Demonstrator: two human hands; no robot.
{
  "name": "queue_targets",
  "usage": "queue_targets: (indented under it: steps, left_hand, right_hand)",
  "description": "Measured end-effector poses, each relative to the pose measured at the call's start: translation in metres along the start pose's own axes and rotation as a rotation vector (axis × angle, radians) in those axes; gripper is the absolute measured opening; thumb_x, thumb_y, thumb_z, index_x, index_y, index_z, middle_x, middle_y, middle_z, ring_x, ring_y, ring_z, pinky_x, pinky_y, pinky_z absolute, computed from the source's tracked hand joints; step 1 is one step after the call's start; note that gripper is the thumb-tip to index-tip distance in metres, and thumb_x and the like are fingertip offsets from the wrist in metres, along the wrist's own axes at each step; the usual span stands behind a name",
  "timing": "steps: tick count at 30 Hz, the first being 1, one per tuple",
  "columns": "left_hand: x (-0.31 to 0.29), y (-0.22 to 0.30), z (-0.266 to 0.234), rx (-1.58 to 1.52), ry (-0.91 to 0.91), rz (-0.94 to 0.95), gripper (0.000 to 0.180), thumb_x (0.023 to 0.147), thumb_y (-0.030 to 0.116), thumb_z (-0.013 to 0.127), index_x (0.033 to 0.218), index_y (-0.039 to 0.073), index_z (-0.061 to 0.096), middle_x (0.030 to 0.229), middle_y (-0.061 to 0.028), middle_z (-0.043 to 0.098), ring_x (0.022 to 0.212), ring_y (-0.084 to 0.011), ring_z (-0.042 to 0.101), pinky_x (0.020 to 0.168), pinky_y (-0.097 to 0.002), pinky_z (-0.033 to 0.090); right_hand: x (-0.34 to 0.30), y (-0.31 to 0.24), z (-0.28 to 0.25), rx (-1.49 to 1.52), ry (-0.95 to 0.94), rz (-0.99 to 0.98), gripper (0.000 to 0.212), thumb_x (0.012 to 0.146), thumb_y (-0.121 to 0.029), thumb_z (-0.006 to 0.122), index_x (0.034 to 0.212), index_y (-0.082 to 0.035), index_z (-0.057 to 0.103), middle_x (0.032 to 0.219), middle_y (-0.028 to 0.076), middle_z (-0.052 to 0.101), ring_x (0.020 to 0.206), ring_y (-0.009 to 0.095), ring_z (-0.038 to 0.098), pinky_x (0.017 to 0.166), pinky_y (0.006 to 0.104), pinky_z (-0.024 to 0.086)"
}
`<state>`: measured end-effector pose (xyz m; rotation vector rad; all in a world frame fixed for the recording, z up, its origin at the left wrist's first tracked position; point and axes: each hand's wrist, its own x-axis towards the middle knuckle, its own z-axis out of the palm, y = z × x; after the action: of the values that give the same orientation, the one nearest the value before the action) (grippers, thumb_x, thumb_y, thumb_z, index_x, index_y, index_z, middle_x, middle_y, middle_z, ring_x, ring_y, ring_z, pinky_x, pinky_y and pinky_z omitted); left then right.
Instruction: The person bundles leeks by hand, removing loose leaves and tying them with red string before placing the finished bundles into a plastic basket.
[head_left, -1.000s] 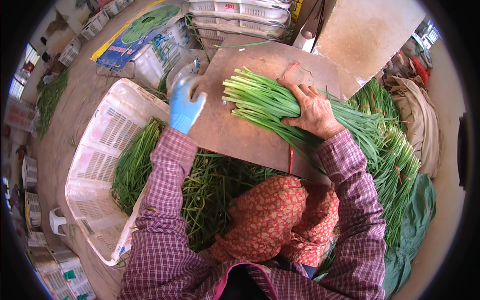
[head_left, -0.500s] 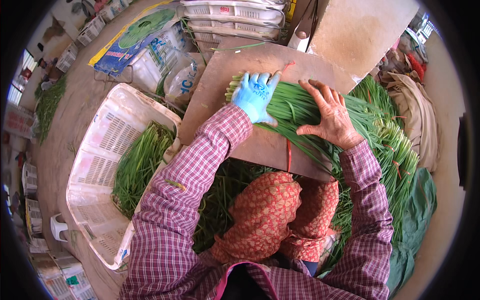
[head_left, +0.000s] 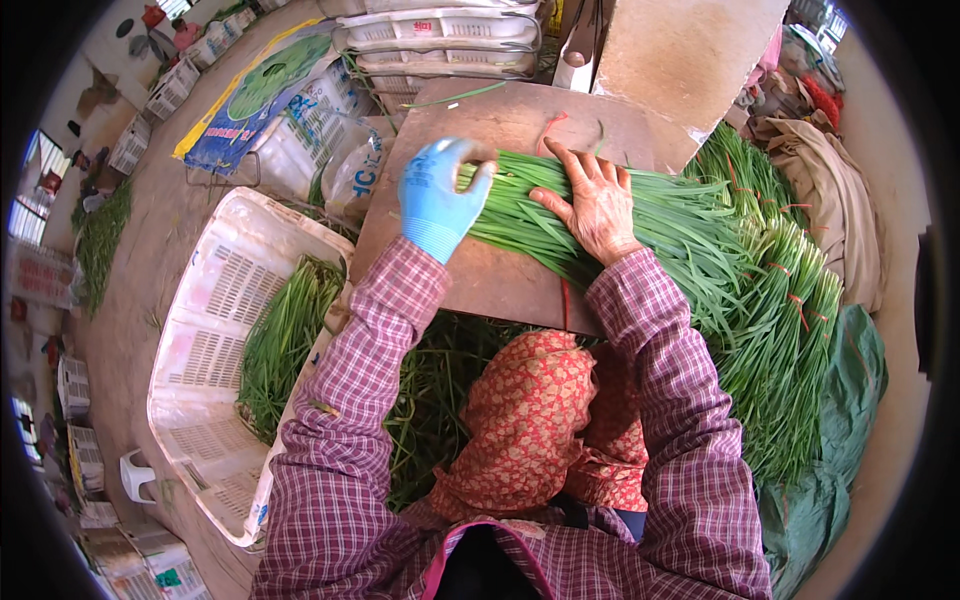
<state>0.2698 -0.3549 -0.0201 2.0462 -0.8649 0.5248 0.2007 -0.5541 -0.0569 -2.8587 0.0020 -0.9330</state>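
Note:
A loose bunch of long green chives [head_left: 660, 210] lies across a brown board [head_left: 430, 270] over my knees, pale stem ends to the left. My left hand [head_left: 432, 195], in a blue glove, is cupped at those stem ends, with a gap between thumb and fingers. Bare, my right hand [head_left: 592, 210] rests on the middle of the bunch with its fingers spread. A red tie [head_left: 566, 305] runs out from under the bunch over the board's near edge; its other end [head_left: 549, 128] shows beyond the bunch.
Tied chive bundles [head_left: 790, 290] are piled at the right, beside green sheeting [head_left: 835, 400]. To the left a white crate [head_left: 185, 330] holds more loose chives [head_left: 285, 345]. Stacked white crates [head_left: 440, 35] and a tan panel [head_left: 690, 60] stand beyond the board.
My left hand has moved off the top of the bunch, leftward to its stem ends. The right hand has shifted left and now lies on the chives.

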Motion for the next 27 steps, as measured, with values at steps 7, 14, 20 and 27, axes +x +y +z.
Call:
queue_targets:
  steps: [7, 14, 20, 27]
  left_hand:
    - [-0.013, 0.002, 0.026, 0.343, 0.05, -0.012, 0.012, 0.077, 0.021, 0.067, 0.083, 0.011, 0.067, 0.081, -0.0057, 0.064, 0.08, -0.026, 0.06, 0.073, -0.039, 0.048]
    - [-0.006, 0.002, 0.025, 0.41, -0.071, 0.015, 0.013, 0.077, 0.022, 0.068, 0.085, 0.012, 0.067, 0.081, -0.004, 0.065, 0.08, -0.0228, 0.061, 0.072, -0.0374, 0.048]
    - [-0.004, 0.008, 0.028, 0.414, -0.063, 0.028, 0.011, 0.076, 0.022, 0.068, 0.082, 0.013, 0.067, 0.076, -0.0033, 0.064, 0.078, -0.0231, 0.061, 0.07, -0.0383, 0.048]
    - [0.009, 0.008, 0.029, 0.559, -0.13, 0.094, 0.015, 0.075, 0.027, 0.067, 0.076, 0.012, 0.065, 0.073, -0.0066, 0.064, 0.074, -0.0261, 0.062, 0.067, -0.04, 0.048]
  right_hand:
    - [0.003, 0.001, -0.003, 0.095, -0.004, 0.083, 0.071, 0.078, -0.059, 0.058, 0.135, -0.019, 0.044, 0.106, 0.01, 0.06, 0.101, 0.031, 0.054, 0.093, 0.0441, 0.035]
    - [0.001, 0.0, 0.001, 0.105, 0.051, 0.085, 0.07, 0.076, -0.061, 0.059, 0.129, -0.017, 0.049, 0.103, 0.009, 0.061, 0.099, 0.03, 0.054, 0.092, 0.0439, 0.035]
    - [0.001, 0.0, 0.003, 0.124, 0.084, 0.091, 0.069, 0.074, -0.064, 0.058, 0.123, -0.017, 0.052, 0.099, 0.008, 0.062, 0.098, 0.029, 0.054, 0.091, 0.0451, 0.035]
    - [0.002, 0.002, 0.007, 0.106, 0.095, 0.082, 0.066, 0.075, -0.066, 0.056, 0.121, -0.018, 0.053, 0.098, 0.007, 0.062, 0.095, 0.029, 0.055, 0.088, 0.0439, 0.035]
